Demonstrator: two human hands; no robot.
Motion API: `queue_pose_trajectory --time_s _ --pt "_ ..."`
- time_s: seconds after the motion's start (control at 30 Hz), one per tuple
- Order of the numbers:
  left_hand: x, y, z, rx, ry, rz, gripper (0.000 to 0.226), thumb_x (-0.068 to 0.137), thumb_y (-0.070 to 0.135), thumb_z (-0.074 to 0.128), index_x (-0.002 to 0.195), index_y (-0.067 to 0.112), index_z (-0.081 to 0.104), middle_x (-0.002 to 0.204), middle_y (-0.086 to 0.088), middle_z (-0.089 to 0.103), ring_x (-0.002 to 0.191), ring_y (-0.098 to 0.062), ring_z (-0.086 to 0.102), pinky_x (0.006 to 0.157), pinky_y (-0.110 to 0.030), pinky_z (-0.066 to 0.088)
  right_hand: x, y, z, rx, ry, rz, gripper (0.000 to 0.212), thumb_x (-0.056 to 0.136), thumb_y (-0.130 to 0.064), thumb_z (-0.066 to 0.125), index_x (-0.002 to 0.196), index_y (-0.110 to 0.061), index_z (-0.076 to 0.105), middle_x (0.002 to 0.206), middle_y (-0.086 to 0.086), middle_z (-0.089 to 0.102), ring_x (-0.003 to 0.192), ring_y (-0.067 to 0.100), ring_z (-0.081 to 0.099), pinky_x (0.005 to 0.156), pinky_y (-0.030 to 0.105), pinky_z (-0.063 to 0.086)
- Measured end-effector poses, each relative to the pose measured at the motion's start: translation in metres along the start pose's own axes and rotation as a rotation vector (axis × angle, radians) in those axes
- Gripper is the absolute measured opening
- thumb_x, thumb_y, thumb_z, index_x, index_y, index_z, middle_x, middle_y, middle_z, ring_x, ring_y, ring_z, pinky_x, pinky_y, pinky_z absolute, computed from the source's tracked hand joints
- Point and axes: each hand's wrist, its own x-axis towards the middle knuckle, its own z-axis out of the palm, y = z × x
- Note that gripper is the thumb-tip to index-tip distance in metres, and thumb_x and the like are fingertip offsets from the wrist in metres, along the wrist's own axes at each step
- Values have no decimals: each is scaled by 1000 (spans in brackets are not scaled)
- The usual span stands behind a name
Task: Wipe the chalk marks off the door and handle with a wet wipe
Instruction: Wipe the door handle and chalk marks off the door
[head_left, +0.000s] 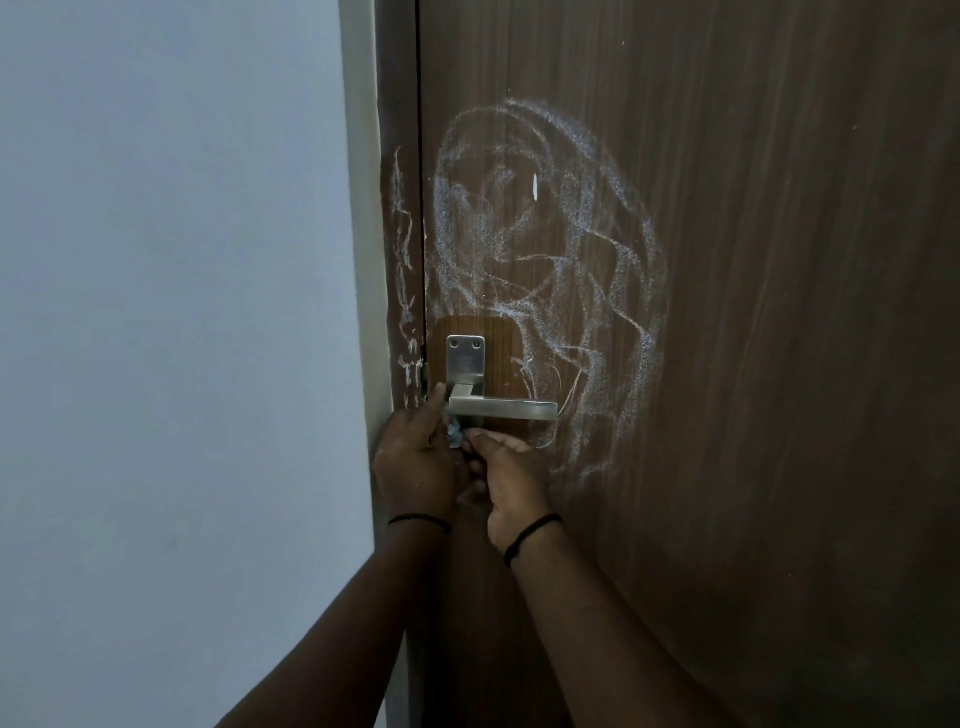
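Both my forearms reach up from the bottom edge, a black band on each wrist. My left hand (415, 462) is up at the door edge just under the handle, fingers curled around a small crumpled wet wipe (455, 435); fingertip touches the lever's pivot end. My right hand (511, 478) sits touching the left, just below the lever, thumb and fingers pinching at the same wipe; exact grip hard to tell, mostly hidden between the hands. Wipe is a small bluish-white wad, no clear long axis, right under the lever's left end.

Handle (501, 408): metal lever, long axis horizontal, free end pointing right, on a vertical backplate with two screws at top.

Door (779, 364): brown wood grain, closed. Chalk marks (545, 260) scribbled in looping swirls above and right of the handle, more scratchy marks running vertically down the door frame (397, 260). Pale wall (171, 312) at left.
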Motion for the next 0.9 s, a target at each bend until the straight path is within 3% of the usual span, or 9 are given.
queue_pose_trajectory --time_s 0.17,0.27,0.37,0.53,0.6,0.73,0.9 --pt "5 -8 1 133 -7 100 32 88 2 63 118 12 71 101 -15 69 89 -30 65 78 -29 49 0 3 -6 -36 -3 -16 14 94 -11 63 104 -6 71 81 2 67 61 7 54 39 15 40" --pt "-5 2 3 -23 19 -168 22 91 10 62 109 16 75 102 -7 72 90 -19 65 79 -19 44 -2 6 -9 -33 -6 -25 9 94 -11 63 98 -9 71 78 1 68 60 7 56 42 18 41" --pt "-15 6 7 -131 4 -412 16 91 17 64 102 18 77 95 2 74 84 -9 65 69 -12 45 -4 9 -11 -12 17 -58 9 95 -8 61 95 -10 69 77 2 67 61 7 58 46 18 45" --pt "-16 10 14 -461 -49 -724 10 88 8 67 89 14 75 84 -7 75 74 -19 73 62 -26 59 -12 6 -22 -63 -17 -171 18 94 -3 62 110 -8 69 95 8 74 77 11 70 61 17 55" --pt "-17 13 17 -591 -74 -825 10 87 5 67 87 11 75 83 -11 75 78 -25 73 70 -36 61 -14 2 -28 -93 -38 -208 24 93 -1 64 116 -7 67 103 10 74 87 14 72 68 19 58" --pt "-25 16 17 -726 -156 -835 13 86 2 67 90 9 76 85 -13 76 83 -27 73 73 -37 60 -18 1 -35 -231 -35 -315 25 89 -5 71 113 -7 71 100 6 75 83 10 72 65 18 57" --pt "-30 23 11 -760 -212 -802 16 93 3 56 95 3 72 94 -20 73 85 -28 69 77 -40 57 -23 0 -43 -280 3 -395 11 86 -7 75 97 -10 75 89 6 76 84 17 73 65 22 56"
